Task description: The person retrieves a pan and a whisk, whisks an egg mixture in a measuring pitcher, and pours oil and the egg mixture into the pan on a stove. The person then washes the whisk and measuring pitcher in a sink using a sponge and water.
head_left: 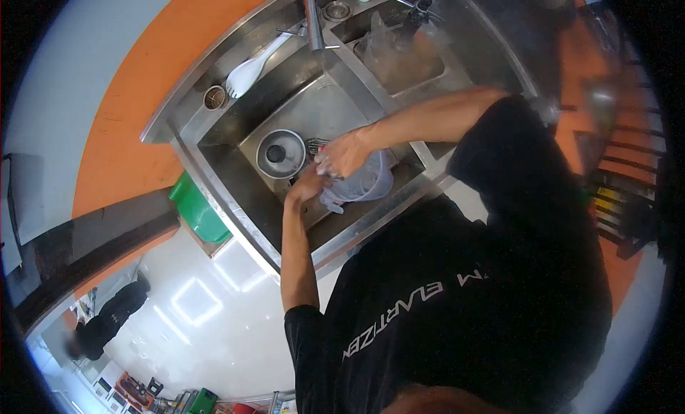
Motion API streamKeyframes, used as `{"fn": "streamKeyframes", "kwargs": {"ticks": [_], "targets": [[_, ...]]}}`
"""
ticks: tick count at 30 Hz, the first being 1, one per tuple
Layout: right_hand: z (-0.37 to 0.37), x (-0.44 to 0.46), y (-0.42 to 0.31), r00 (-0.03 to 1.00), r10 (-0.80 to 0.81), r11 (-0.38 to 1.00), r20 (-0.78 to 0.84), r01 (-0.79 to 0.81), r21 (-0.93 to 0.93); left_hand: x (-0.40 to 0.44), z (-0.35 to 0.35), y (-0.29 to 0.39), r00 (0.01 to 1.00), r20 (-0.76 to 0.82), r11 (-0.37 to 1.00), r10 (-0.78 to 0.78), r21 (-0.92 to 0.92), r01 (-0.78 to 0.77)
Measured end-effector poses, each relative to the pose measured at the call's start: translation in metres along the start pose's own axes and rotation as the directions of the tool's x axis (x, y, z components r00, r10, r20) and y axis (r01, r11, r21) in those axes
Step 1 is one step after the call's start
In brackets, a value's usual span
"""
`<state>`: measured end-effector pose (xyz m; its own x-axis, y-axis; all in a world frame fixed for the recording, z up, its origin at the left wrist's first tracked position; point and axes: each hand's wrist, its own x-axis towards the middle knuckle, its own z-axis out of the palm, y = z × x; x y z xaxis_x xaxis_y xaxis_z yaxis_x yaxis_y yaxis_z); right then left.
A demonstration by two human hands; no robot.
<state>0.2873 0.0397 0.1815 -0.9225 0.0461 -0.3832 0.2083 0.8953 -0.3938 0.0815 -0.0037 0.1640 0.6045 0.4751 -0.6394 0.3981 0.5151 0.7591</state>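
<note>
Both hands are together low inside the steel sink basin (264,125). My left hand (309,184) has its fingers bent against my right hand (345,154), beside the rim of a clear plastic tub (374,180). Whitish foam or material shows at the fingertips, with a small red bit near them; what the closed fingers hold is too small to tell. A round metal lid or pan (289,163) with a black knob lies just left of the hands. Behind the fingers are some thin metal utensils (316,144).
On the sink ledge are a white slotted spoon (245,76) and a small strainer (215,97). A faucet (312,22) rises at the back. Clear containers (382,47) stand in the second basin. A green bin (202,211) is beside the sink. Another person (118,314) is at far left.
</note>
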Motion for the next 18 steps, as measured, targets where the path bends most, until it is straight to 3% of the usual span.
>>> {"fn": "streamKeyframes", "kwargs": {"ticks": [1, 4, 6, 8, 10, 11, 13, 14, 15, 16, 17, 18], "targets": [[0.002, 0.001, 0.000, 1.000, 0.019, 1.000, 0.004, -0.019, 0.020, -0.005, 0.001, 0.001, 0.993, -0.053, 0.977, 0.110, -0.180, -0.118], [0.017, 0.006, 0.000, 0.989, 0.148, 0.981, 0.007, -0.148, 0.125, -0.013, -0.001, 0.016, 0.890, -0.256, 0.885, 0.376, -0.187, -0.428], [0.029, 0.014, 0.003, 0.957, 0.289, 0.913, -0.026, -0.267, 0.307, -0.008, 0.004, 0.030, 0.863, -0.326, 0.894, 0.387, -0.097, -0.438], [0.051, 0.033, 0.009, 0.880, 0.470, 0.746, -0.064, -0.357, 0.562, -0.004, 0.020, 0.027, 0.826, -0.412, 0.911, 0.384, 0.023, -0.412], [0.083, 0.059, 0.020, 0.714, 0.689, 0.522, -0.127, -0.367, 0.770, 0.007, 0.036, 0.021, 0.767, -0.492, 0.911, 0.412, 0.195, -0.364], [0.104, 0.079, 0.023, 0.579, 0.800, 0.411, -0.157, -0.337, 0.847, 0.001, 0.048, 0.035, 0.739, -0.521, 0.902, 0.428, 0.194, -0.385], [0.108, 0.097, 0.021, 0.345, 0.918, 0.310, -0.194, -0.320, 0.895, -0.003, 0.060, 0.051, 0.681, -0.522, 0.856, 0.513, 0.259, -0.447], [0.115, 0.100, 0.019, 0.307, 0.947, 0.199, -0.098, -0.317, 0.927, -0.005, 0.066, 0.048, 0.661, -0.491, 0.823, 0.568, 0.312, -0.475], [0.097, 0.089, 0.011, 0.411, 0.911, 0.199, -0.030, -0.374, 0.906, -0.006, 0.072, 0.048, 0.637, -0.521, 0.821, 0.568, 0.298, -0.487], [0.075, 0.076, 0.003, 0.508, 0.861, 0.213, 0.037, -0.426, 0.879, -0.011, 0.072, 0.057, 0.676, -0.543, 0.861, 0.498, 0.220, -0.458], [0.047, 0.054, -0.010, 0.698, 0.706, 0.354, 0.121, -0.495, 0.793, -0.025, 0.071, 0.068, 0.718, -0.552, 0.896, 0.424, 0.141, -0.421], [0.064, 0.053, -0.008, 0.786, 0.609, 0.469, 0.102, -0.461, 0.754, -0.020, 0.064, 0.050, 0.720, -0.544, 0.894, 0.430, 0.148, -0.422]]}}
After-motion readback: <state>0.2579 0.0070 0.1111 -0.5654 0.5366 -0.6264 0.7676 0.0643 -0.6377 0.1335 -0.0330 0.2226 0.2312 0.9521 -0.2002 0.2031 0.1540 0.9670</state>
